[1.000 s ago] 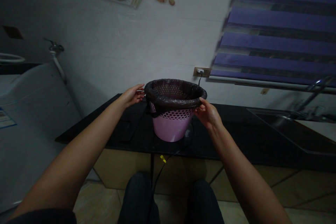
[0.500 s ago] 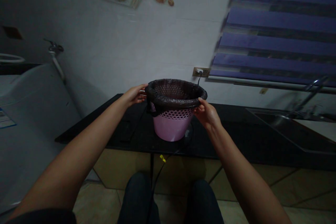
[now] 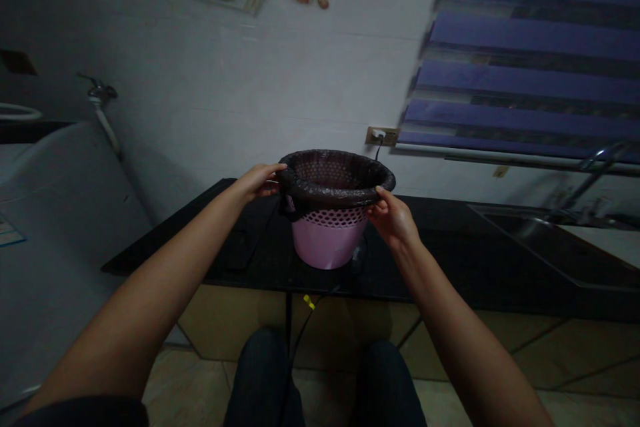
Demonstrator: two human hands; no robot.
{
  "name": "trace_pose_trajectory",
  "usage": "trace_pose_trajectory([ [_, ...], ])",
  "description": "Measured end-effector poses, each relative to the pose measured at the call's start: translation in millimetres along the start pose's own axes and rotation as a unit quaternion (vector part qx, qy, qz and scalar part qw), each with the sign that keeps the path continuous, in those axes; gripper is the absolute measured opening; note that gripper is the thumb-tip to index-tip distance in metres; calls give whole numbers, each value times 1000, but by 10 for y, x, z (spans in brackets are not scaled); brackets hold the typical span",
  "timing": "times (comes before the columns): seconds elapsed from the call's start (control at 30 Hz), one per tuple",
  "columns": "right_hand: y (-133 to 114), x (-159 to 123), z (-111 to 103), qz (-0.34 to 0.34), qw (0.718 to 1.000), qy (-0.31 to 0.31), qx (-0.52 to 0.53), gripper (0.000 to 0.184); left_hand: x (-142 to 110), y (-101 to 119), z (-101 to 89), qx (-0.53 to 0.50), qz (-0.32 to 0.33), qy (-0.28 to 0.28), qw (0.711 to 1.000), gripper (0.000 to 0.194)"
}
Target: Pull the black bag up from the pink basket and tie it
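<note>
A pink perforated waste basket (image 3: 328, 240) stands on a black countertop (image 3: 450, 260). A black bin liner (image 3: 334, 190) lines it and is folded over its rim. My left hand (image 3: 257, 181) grips the liner at the rim's left side, fingers curled on the edge. My right hand (image 3: 393, 217) pinches the liner at the rim's right side, thumb on top. Both arms reach forward from below.
A metal sink (image 3: 555, 243) with a tap (image 3: 597, 167) lies to the right. A wall socket (image 3: 379, 137) with a plugged cable sits behind the basket. A white appliance (image 3: 55, 213) stands at left, under a wall tap (image 3: 99, 95). Purple striped blind (image 3: 530, 60) at upper right.
My left hand has closed in onto the rim's left edge. The right hand stays on the right side. The view has shifted slightly.
</note>
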State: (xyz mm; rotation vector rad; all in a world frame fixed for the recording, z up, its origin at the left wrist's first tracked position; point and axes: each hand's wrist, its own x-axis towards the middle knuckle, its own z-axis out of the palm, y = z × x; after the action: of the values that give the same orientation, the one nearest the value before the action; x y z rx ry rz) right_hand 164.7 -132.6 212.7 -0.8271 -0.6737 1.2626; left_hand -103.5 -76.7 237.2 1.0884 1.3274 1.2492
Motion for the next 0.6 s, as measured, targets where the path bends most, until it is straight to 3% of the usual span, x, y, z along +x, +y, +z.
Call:
trace_pose_trajectory([
  [0.3,9,1,3,-4,1000,-6,4,32,44,-22,2,11,-27,-8,1000,21],
  [0.6,25,3,-2,-6,1000,-13,11,29,85,24,67,-5,-39,-1,999,14],
])
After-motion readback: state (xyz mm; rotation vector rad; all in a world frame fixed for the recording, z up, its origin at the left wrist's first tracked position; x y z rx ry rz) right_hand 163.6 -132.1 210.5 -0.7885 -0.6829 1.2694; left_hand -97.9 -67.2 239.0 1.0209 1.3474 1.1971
